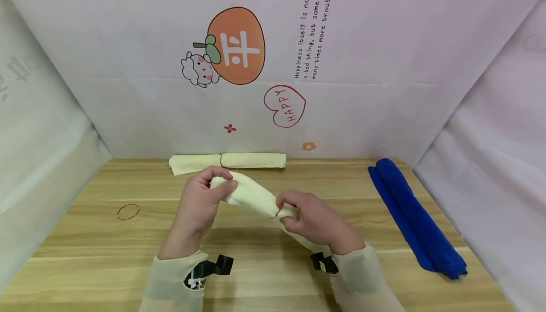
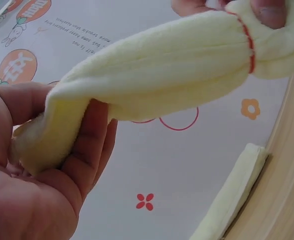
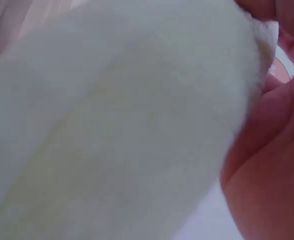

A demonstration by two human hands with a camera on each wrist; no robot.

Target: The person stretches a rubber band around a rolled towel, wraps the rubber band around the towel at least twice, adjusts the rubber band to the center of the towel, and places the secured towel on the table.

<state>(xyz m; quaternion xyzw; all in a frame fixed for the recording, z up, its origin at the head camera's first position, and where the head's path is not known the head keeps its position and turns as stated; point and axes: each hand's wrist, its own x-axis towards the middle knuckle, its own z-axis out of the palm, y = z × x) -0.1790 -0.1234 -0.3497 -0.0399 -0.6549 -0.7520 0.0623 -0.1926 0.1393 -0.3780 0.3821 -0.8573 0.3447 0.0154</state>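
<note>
A pale yellow rolled towel (image 1: pixel 249 193) is held up over the wooden table between both hands. My left hand (image 1: pixel 200 203) grips its left end, fingers curled round the folded cloth. Near the towel's middle, my right hand (image 1: pixel 313 219) pinches it right beside a thin reddish-brown band (image 2: pixel 250 47) that circles the roll. The towel's other end runs down under the right wrist, and in the right wrist view the cloth (image 3: pixel 122 120) fills most of the picture.
Another pale yellow towel roll (image 1: pixel 253 160), banded at its middle, lies along the back wall. A blue rolled towel (image 1: pixel 420 217) lies at the right. On the left of the table (image 1: pixel 98 255) is a loose reddish-brown band (image 1: pixel 128 204). White printed cloth walls (image 1: pixel 362 65) enclose the table.
</note>
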